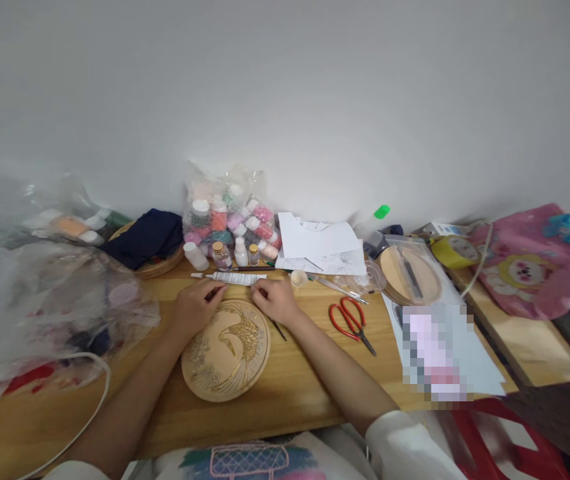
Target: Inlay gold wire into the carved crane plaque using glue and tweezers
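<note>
A round carved wooden plaque point(227, 353) with a bird in relief lies flat on the table before me, gold along parts of its lines. My left hand point(198, 308) rests at its upper left edge, fingers curled together. At the upper right edge is my right hand point(277, 301), its fingers also closed. Whatever either hand pinches is hidden or too small to name. Just beyond the fingertips lies a white tube point(239, 278), its cap point(197, 275) off to the left. A thin dark stick point(279, 331) pokes out beneath my right hand.
Small bottles point(222, 255) and a bag of coloured jars point(215, 217) stand against the wall. Red-handled scissors point(352, 323) lie right, near papers point(319, 243) and a bagged wooden disc point(409, 273). Crumpled plastic point(49, 307) and a white cable point(107, 380) occupy the left.
</note>
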`<state>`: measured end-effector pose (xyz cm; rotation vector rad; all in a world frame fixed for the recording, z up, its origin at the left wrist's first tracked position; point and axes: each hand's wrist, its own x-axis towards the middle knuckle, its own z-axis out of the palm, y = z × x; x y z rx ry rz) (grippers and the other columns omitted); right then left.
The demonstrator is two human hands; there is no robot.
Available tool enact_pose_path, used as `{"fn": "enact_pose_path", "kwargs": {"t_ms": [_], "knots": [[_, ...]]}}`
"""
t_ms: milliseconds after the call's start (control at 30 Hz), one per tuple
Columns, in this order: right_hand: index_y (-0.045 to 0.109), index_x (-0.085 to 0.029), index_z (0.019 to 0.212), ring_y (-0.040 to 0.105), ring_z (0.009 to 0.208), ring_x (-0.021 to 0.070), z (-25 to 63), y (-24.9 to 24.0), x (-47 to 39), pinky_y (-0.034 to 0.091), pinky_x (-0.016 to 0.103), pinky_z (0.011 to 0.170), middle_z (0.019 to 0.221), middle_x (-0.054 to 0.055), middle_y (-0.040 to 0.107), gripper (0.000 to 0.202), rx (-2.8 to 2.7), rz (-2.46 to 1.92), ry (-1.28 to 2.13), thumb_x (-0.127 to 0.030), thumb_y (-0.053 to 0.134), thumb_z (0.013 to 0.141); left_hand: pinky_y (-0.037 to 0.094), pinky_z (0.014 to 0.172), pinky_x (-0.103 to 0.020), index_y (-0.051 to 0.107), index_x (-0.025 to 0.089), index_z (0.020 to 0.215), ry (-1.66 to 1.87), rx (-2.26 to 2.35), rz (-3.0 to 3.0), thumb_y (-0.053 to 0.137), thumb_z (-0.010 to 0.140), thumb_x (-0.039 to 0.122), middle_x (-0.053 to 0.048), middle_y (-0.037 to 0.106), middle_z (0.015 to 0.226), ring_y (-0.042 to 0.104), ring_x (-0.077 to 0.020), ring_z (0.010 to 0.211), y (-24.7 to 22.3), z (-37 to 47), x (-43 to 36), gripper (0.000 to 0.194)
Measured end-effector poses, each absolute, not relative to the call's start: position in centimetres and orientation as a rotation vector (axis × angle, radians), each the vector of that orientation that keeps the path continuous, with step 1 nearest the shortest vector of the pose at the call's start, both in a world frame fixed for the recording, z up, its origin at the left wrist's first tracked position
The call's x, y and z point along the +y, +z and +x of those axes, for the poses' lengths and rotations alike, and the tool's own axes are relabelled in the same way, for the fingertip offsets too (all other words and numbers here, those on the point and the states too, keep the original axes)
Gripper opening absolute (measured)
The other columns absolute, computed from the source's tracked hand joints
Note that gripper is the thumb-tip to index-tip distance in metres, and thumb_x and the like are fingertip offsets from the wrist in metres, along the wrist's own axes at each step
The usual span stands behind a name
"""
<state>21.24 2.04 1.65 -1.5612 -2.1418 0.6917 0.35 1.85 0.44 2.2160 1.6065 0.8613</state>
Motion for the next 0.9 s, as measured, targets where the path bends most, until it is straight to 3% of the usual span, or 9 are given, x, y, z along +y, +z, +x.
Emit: {"fn": "enact_pose_path", "kwargs": {"t_ms": [900], "knots": [[0.069, -0.018, 0.073, 0.054, 0.060, 0.0123, 21.32, 1.79, 2.01, 0.029, 0.024, 0.061, 0.067, 0.001, 0.069, 0.023, -2.161, -1.566, 0.695, -0.025, 0.056, 0.090, 0.053, 0.074, -0.031, 0.068, 0.026, 0.084, 0.829, 1.642, 2.168, 0.048, 0.089, 0.036, -0.002, 0.074, 0.084, 0.068, -0.0196, 0.078, 0.59, 0.44, 1.82, 0.023]]}}
